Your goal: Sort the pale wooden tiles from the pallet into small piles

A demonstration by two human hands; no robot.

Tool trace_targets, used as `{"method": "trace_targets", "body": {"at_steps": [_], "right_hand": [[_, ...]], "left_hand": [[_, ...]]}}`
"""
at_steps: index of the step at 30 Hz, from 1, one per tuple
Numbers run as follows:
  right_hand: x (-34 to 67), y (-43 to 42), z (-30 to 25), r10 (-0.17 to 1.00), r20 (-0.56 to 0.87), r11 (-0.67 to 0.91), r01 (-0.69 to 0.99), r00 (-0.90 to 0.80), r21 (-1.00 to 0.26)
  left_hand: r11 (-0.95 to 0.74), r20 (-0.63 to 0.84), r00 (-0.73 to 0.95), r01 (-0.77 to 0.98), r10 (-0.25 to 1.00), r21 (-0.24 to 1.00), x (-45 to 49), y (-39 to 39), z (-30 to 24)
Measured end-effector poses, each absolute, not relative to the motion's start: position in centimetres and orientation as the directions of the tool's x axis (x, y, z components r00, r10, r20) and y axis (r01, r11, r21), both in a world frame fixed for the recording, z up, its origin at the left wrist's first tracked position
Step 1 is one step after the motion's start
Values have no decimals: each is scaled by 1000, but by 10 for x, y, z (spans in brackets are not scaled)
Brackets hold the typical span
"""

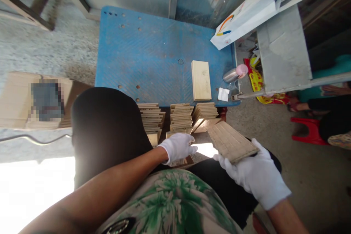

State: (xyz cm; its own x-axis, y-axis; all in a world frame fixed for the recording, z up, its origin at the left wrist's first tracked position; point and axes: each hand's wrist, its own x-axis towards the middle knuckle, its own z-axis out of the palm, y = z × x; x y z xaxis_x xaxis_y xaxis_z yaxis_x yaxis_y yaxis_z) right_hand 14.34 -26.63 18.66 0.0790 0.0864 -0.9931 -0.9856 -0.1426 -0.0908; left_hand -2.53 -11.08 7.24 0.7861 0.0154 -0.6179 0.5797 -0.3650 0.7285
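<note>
In the head view my right hand (251, 175), in a white glove, grips a thin wooden board (231, 142) by its near edge and underside. The board is tilted, its grooved face turned up. My left hand (178, 148), also gloved in white, is in front of my lap with its fingers a little apart and nothing visible between them. Just beyond it are three rows of wooden boards: a left row (150, 119), a middle row (181, 117) and a right row (205, 113). Whatever holds these rows is mostly hidden.
A blue platform (142, 55) carries a short stack of pale boards (201, 80), a pink-capped bottle (234, 74), a white paper piece (223, 94) and a white bag (246, 14). On the left lies a cardboard box (16, 98). Another person sits right, near a red stool (305, 129).
</note>
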Motion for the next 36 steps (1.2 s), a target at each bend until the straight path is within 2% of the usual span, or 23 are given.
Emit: {"method": "trace_targets", "body": {"at_steps": [5, 10, 12, 16, 22, 28, 33, 36], "right_hand": [[134, -264, 150, 148, -986, -12, -997, 77, -80], [135, -251, 108, 119, -981, -115, -979, 154, -168], [138, -247, 92, 84, -984, -133, -977, 156, -167], [147, -244, 66, 43, -999, -15, -1000, 22, -23], [162, -228, 29, 192, -979, 81, -992, -75, 92], [167, -212, -5, 166, -977, 242, -955, -135, 173], [180, -213, -15, 141, -974, 192, -960, -178, 204], [187, -212, -18, 100, -990, 118, -987, -97, 109]], "left_hand": [[-358, -616, 788, 580, 17, 732, -23, -111, 72], [-384, -624, 782, 579, 10, 720, -21, -111, 70], [-380, -630, 776, 586, 10, 716, -21, -110, 71], [-373, -654, 757, 609, 10, 700, -19, -110, 71], [-355, -651, 759, 608, 1, 710, -20, -114, 67], [-321, -673, 739, 643, 25, 695, -21, -111, 66], [-320, -696, 717, 668, 37, 672, -22, -108, 67], [-326, -689, 723, 661, 38, 676, -21, -108, 65]]}}
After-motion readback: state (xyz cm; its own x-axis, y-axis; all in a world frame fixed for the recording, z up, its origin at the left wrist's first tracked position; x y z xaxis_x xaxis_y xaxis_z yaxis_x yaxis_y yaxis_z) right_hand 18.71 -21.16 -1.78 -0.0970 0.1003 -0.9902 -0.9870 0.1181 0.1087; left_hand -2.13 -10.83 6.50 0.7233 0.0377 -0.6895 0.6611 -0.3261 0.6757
